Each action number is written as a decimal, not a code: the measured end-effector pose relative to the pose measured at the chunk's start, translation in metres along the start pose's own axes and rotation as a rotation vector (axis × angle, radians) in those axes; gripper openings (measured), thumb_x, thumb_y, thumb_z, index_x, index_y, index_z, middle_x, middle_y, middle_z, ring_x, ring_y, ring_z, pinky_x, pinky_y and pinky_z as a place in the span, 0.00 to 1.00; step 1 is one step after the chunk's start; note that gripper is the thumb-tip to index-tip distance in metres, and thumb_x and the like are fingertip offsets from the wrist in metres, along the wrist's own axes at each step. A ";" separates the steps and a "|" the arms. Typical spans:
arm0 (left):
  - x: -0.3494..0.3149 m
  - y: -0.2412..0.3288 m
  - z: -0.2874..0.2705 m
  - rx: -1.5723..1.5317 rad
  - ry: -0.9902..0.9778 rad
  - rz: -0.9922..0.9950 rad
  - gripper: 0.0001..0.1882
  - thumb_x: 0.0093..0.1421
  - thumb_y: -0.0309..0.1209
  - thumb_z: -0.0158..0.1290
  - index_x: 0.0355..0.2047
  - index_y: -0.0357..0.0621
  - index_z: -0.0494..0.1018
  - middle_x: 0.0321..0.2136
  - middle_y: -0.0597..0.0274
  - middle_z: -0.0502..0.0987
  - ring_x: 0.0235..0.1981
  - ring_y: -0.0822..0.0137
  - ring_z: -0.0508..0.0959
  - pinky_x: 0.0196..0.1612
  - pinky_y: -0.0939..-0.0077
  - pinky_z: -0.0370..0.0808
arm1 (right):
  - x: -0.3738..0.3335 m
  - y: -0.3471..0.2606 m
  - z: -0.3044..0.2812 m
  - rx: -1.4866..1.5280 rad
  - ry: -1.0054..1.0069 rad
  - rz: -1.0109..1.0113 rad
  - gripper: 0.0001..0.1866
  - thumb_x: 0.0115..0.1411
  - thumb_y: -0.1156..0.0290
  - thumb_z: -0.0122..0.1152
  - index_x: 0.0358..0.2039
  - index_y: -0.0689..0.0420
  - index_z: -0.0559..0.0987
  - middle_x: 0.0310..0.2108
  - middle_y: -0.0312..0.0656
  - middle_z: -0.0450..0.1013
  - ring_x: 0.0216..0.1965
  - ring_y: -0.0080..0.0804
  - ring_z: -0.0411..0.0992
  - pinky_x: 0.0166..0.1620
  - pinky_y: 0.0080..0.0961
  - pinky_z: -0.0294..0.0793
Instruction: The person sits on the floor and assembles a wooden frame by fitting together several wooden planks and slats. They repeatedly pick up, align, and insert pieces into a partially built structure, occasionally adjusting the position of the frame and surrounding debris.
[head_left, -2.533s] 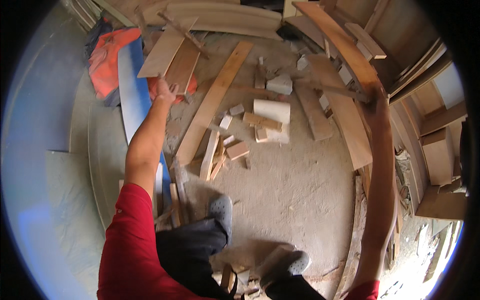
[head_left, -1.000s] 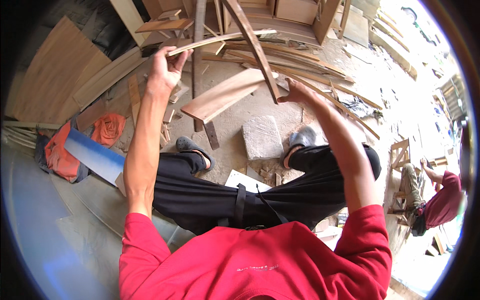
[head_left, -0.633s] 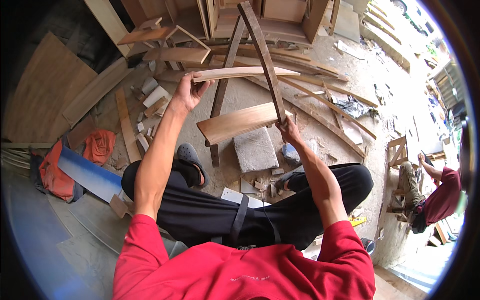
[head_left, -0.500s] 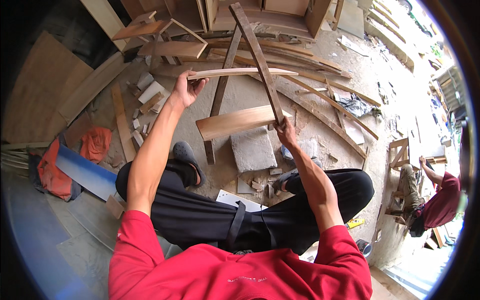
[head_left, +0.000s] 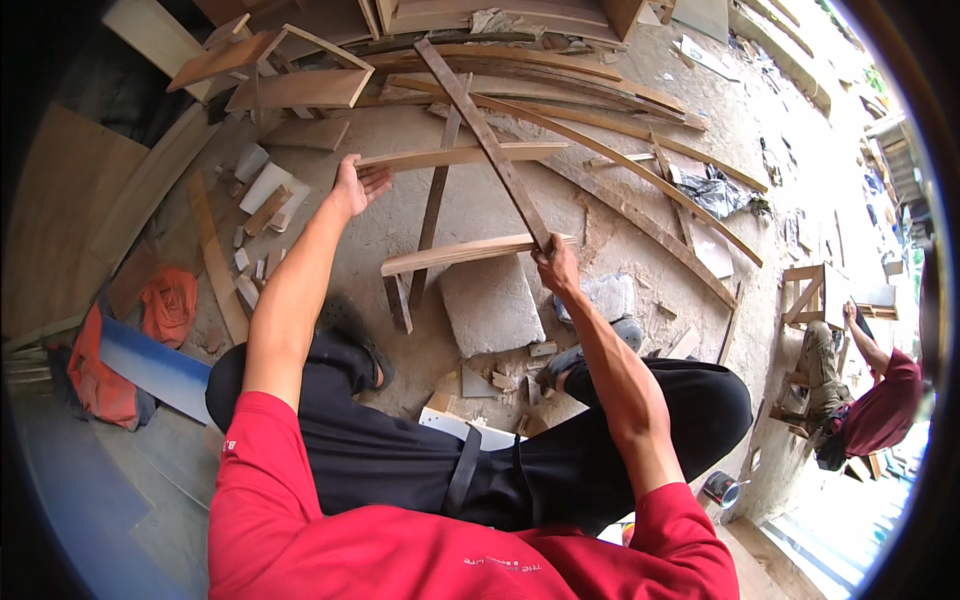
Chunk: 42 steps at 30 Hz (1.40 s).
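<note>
Our left hand [head_left: 357,188] holds the left end of the upper board [head_left: 450,156], our right hand [head_left: 556,265] a dark leg [head_left: 485,133] near the lower board [head_left: 460,253]. These spread grips seem to balance the wooden frame [head_left: 436,200] over the floor [head_left: 360,250].

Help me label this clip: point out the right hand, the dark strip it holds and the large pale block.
Right hand [head_left: 558,268]: head view, the hand's middle.
Dark strip [head_left: 496,156]: head view, near its middle.
Large pale block [head_left: 490,308]: head view, upper face.

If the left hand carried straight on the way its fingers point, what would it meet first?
Probably the dark wooden leg that passes behind the upper board, to the right of the left hand, though depth is unclear.
</note>
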<state>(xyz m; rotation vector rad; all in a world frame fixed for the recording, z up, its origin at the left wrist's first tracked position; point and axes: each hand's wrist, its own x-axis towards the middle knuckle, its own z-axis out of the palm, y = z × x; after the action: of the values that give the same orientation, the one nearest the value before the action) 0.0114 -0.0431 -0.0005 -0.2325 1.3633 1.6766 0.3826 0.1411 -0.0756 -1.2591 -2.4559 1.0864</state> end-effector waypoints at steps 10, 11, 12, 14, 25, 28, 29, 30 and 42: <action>0.024 -0.057 -0.010 0.313 0.213 0.175 0.34 0.60 0.59 0.39 0.49 0.38 0.64 0.42 0.53 0.75 0.39 0.64 0.76 0.42 0.67 0.74 | 0.038 -0.019 0.013 -0.031 -0.080 0.082 0.19 0.52 0.61 0.60 0.39 0.61 0.71 0.35 0.57 0.73 0.40 0.54 0.71 0.42 0.41 0.69; 0.018 -0.071 -0.006 0.483 0.201 0.281 0.33 0.59 0.59 0.43 0.44 0.39 0.67 0.34 0.61 0.77 0.30 0.70 0.76 0.33 0.72 0.74 | 0.045 -0.015 0.016 -0.035 -0.092 0.101 0.19 0.52 0.61 0.60 0.39 0.62 0.71 0.34 0.57 0.73 0.40 0.54 0.72 0.42 0.41 0.69; 0.013 -0.087 -0.005 0.762 0.237 0.425 0.29 0.58 0.57 0.48 0.40 0.40 0.70 0.25 0.65 0.76 0.22 0.72 0.74 0.28 0.73 0.73 | 0.049 -0.013 0.021 -0.036 -0.107 0.110 0.19 0.52 0.61 0.60 0.38 0.62 0.71 0.34 0.57 0.73 0.40 0.54 0.72 0.42 0.41 0.69; -0.018 -0.122 0.029 1.164 0.194 0.715 0.21 0.56 0.52 0.53 0.27 0.45 0.73 0.21 0.59 0.77 0.23 0.67 0.77 0.27 0.69 0.72 | 0.051 0.015 0.027 -0.032 -0.063 0.076 0.20 0.52 0.60 0.61 0.38 0.62 0.71 0.33 0.57 0.73 0.38 0.54 0.72 0.40 0.41 0.70; -0.048 -0.263 0.035 1.785 -0.201 0.580 0.28 0.52 0.46 0.56 0.49 0.42 0.68 0.51 0.50 0.68 0.53 0.52 0.66 0.53 0.56 0.65 | 0.039 0.008 0.009 -0.176 -0.166 0.029 0.25 0.50 0.56 0.64 0.43 0.52 0.65 0.32 0.57 0.74 0.38 0.61 0.71 0.38 0.50 0.69; -0.049 -0.274 0.032 1.769 -0.166 0.348 0.45 0.48 0.53 0.58 0.60 0.41 0.56 0.61 0.44 0.53 0.61 0.46 0.56 0.61 0.49 0.56 | 0.035 0.013 0.013 -0.196 -0.126 0.035 0.18 0.52 0.60 0.59 0.39 0.51 0.65 0.30 0.58 0.73 0.36 0.62 0.71 0.37 0.52 0.68; -0.046 -0.275 0.036 1.776 -0.149 0.385 0.47 0.47 0.54 0.58 0.60 0.40 0.55 0.61 0.43 0.53 0.61 0.46 0.55 0.61 0.49 0.55 | 0.036 0.013 0.012 -0.202 -0.129 0.034 0.16 0.52 0.62 0.57 0.38 0.51 0.65 0.30 0.58 0.73 0.36 0.63 0.71 0.37 0.52 0.67; -0.042 -0.277 0.040 1.783 -0.133 0.422 0.49 0.46 0.55 0.59 0.61 0.38 0.54 0.61 0.43 0.52 0.62 0.46 0.54 0.61 0.48 0.54 | 0.037 0.013 0.012 -0.208 -0.131 0.034 0.14 0.52 0.64 0.56 0.38 0.51 0.66 0.30 0.59 0.73 0.36 0.63 0.71 0.37 0.52 0.67; -0.022 -0.293 0.064 1.617 -0.050 0.266 0.68 0.34 0.53 0.69 0.64 0.34 0.37 0.63 0.39 0.41 0.64 0.39 0.43 0.62 0.44 0.50 | 0.021 0.000 0.013 -0.220 -0.131 0.005 0.11 0.53 0.65 0.51 0.37 0.51 0.67 0.28 0.58 0.73 0.34 0.62 0.71 0.35 0.53 0.67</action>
<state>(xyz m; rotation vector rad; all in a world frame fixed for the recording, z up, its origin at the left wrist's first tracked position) 0.2652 -0.0154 -0.1591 0.9266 2.2945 0.3243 0.3631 0.1507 -0.0878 -1.2904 -2.7353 0.9488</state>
